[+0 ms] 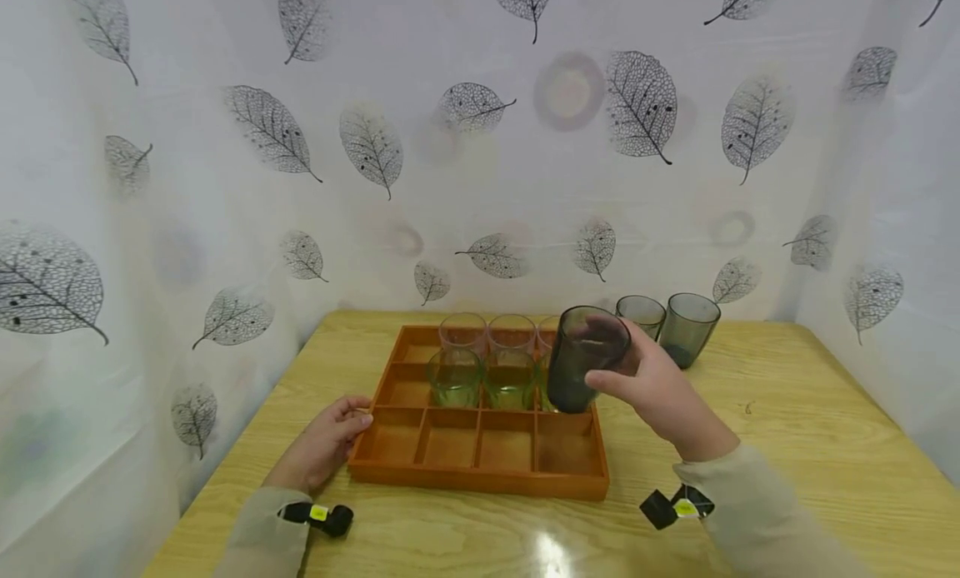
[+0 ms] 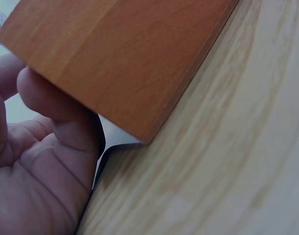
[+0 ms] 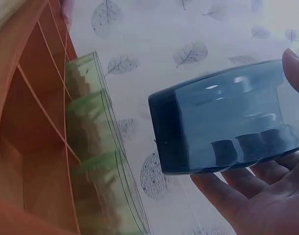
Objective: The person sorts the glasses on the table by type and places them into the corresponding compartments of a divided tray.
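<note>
My right hand (image 1: pixel 663 391) grips a smoky dark glass tumbler (image 1: pixel 573 361), thumb on one side and fingers on the other. It is held, slightly tilted, over the right part of a divided wooden tray (image 1: pixel 480 478). The right wrist view shows the tumbler (image 3: pixel 227 122) as bluish, with a thick base. At the tray's left side, my left hand (image 1: pixel 326 440) touches the outer wall with loosely bent fingers. Green glasses (image 1: pixel 455 382) stand in the tray's middle row, and pinkish clear glasses (image 1: pixel 462 332) behind them. The held tumbler partly hides the rightmost ones.
Two more smoky tumblers (image 1: pixel 688 332) stand on the wooden table (image 1: pixel 787 445) behind my right hand, one partly hidden by it. A white curtain (image 1: pixel 480 186) with leaf prints encloses the table at the back and sides.
</note>
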The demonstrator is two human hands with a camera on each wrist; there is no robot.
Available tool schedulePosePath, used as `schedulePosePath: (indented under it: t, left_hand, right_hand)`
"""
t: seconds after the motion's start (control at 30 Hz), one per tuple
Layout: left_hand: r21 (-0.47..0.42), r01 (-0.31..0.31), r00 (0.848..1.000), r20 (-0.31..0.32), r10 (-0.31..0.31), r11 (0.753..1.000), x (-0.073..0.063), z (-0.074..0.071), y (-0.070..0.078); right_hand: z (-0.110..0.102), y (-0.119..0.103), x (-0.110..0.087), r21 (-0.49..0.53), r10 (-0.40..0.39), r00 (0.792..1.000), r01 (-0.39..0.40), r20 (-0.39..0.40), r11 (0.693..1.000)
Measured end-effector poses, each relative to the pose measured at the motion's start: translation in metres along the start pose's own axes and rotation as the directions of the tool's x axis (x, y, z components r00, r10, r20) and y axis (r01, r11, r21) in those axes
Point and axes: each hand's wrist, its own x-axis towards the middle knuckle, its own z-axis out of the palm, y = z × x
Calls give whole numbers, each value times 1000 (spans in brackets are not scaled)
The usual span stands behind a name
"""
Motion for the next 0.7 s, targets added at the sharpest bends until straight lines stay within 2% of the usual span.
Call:
schedulePosePath:
  t: [0.2, 0.37, 0.7]
  left_hand:
    - [-2, 13, 1000, -24, -13, 1000, 3, 1, -4]
    - [4, 21, 999, -47, -20, 1000, 4, 1, -6]
    - [2, 18, 999, -44, -18, 1000, 3, 1, -5]
  right_hand:
    - [24, 0, 9, 32, 12, 1000, -13, 25, 999]
    - [46, -1, 18, 85, -3, 997, -4, 78, 996]
    - [82, 0, 34, 103, -8, 993, -4, 116, 995]
